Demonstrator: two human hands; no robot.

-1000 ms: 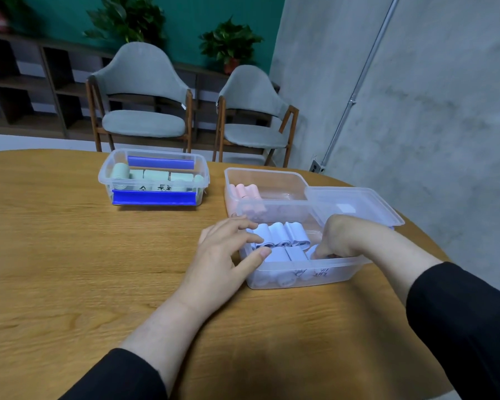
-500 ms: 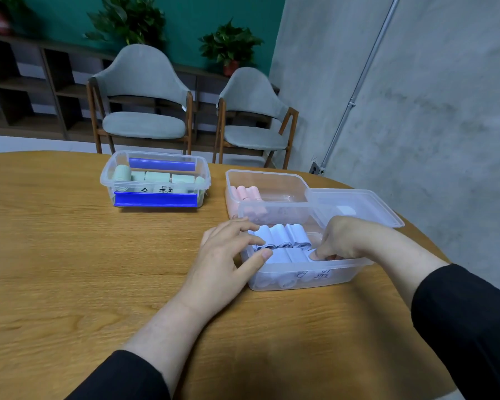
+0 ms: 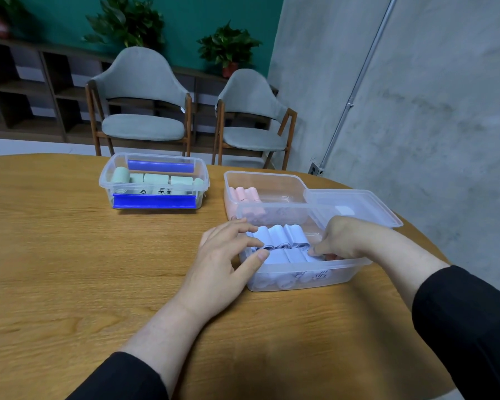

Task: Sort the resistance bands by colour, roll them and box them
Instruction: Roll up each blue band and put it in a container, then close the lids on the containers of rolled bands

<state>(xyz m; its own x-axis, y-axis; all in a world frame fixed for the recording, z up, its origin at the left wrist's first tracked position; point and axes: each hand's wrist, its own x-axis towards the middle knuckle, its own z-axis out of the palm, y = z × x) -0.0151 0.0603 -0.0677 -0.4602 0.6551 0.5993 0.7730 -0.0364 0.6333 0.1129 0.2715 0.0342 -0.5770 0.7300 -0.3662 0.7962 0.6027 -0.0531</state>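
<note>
Packing step, nearly done by look of it. To do well: be seating last roll flat beside its neighbours, not crushing them, w/ box kept from sliding.

Left hand (image 3: pixel 223 264) is spreading wide, fingers relaxed, thumb resting on near-left rim of the front box (image 3: pixel 303 274); gripping nothing.

Right hand (image 3: pixel 339 238) is curling down inside box's right end, fingertips pushing at pale blue rolls (image 3: pixel 280 239); can't tell if pinching one.

Pink rolls (image 3: pixel 247 194) sitting in box behind; green rolls (image 3: pixel 153 179) in far-left box.

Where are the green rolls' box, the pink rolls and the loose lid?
green rolls' box (image 3: pixel 114 186): head view, left wall.
pink rolls (image 3: pixel 244 194): head view, middle roll.
loose lid (image 3: pixel 367 204): head view, flat top.
</note>
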